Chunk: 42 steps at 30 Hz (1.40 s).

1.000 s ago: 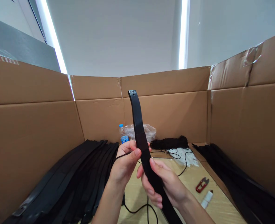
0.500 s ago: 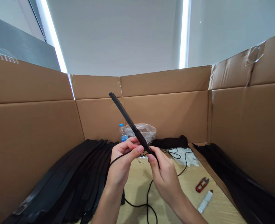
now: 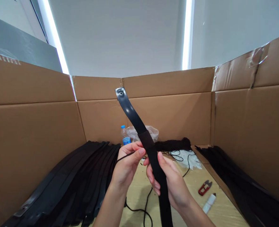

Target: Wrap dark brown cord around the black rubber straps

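Note:
A long black strap (image 3: 158, 176) rises tilted to the left in front of me. Its glossy upper end has a small hole, and a dark fabric sleeve (image 3: 146, 138) wraps it partway down. My right hand (image 3: 174, 181) is closed round the strap below the sleeve, thumb on the near face. My left hand (image 3: 128, 162) pinches a thin black cord (image 3: 125, 156) between thumb and fingers, close against the strap's left edge. More of the cord loops over the table below my hands. The cord's tip is hidden by the fingers.
Many black straps (image 3: 66, 183) are piled at left; another dark pile (image 3: 243, 189) lies at right. Red thread snips (image 3: 205, 188) and a white tube (image 3: 209, 202) rest on the table. Behind are a bottle (image 3: 125, 136), a plastic bag (image 3: 153, 132) and a black cord bundle (image 3: 175, 144). Cardboard walls (image 3: 168, 110) surround everything.
The strap has turned from edge-on to showing its broad face, and its lower part now hangs into view. My right hand has shifted its grip; the left still pinches the cord.

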Each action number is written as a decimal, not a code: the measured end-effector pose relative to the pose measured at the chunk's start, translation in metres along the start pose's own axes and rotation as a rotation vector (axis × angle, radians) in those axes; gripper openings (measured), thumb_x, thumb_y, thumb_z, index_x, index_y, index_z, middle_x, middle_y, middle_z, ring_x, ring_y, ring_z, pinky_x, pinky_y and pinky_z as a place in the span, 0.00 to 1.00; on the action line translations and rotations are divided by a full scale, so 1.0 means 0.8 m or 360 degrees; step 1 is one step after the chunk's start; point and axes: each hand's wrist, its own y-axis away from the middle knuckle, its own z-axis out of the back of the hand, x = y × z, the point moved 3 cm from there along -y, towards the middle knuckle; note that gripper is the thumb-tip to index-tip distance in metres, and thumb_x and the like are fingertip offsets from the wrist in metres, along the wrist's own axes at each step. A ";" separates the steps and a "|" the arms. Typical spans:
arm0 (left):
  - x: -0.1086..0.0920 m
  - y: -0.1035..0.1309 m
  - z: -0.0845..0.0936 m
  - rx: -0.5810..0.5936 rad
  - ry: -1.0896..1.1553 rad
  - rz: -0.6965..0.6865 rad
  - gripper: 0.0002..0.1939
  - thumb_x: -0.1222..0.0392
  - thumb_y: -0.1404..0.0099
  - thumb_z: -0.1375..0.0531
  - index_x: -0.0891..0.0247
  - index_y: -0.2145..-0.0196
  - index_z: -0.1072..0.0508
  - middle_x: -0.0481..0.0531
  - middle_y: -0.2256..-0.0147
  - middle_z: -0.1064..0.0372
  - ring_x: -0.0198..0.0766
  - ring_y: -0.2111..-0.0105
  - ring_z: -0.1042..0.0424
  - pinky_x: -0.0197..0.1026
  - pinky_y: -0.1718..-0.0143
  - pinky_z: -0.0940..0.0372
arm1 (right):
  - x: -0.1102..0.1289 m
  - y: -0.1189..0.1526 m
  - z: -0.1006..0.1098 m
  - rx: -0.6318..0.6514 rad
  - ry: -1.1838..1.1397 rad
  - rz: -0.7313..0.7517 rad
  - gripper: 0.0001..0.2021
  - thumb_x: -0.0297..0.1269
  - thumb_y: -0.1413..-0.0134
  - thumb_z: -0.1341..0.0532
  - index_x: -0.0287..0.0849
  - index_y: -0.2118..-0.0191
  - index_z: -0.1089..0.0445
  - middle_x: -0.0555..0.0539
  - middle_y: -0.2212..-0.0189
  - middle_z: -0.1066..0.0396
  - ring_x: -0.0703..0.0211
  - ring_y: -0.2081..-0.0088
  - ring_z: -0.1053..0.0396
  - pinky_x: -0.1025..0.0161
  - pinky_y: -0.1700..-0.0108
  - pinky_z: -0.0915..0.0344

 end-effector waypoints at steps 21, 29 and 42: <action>-0.015 0.009 0.001 -0.0149 -0.0430 -0.0291 0.07 0.66 0.53 0.30 0.66 0.82 0.25 0.50 0.69 0.26 0.32 0.71 0.28 0.31 0.68 0.32 | 0.002 -0.002 0.007 -0.0309 0.1268 0.0452 0.20 0.52 0.37 0.51 0.40 0.66 0.34 0.51 0.76 0.40 0.65 0.75 0.42 0.67 0.74 0.43; -0.019 0.004 0.007 -0.0158 -0.0203 -0.0129 0.10 0.63 0.59 0.27 0.67 0.82 0.24 0.51 0.73 0.25 0.32 0.74 0.28 0.32 0.68 0.31 | 0.006 -0.002 0.005 0.0002 0.0294 -0.0025 0.23 0.58 0.46 0.42 0.37 0.69 0.34 0.54 0.82 0.40 0.71 0.83 0.45 0.73 0.82 0.46; 0.004 0.003 -0.011 0.0253 0.0003 0.0149 0.16 0.55 0.55 0.27 0.66 0.80 0.30 0.55 0.73 0.24 0.37 0.74 0.26 0.36 0.69 0.32 | -0.007 0.003 -0.014 0.0703 -0.0483 -0.0360 0.20 0.51 0.42 0.42 0.38 0.75 0.36 0.57 0.87 0.45 0.72 0.88 0.52 0.76 0.89 0.47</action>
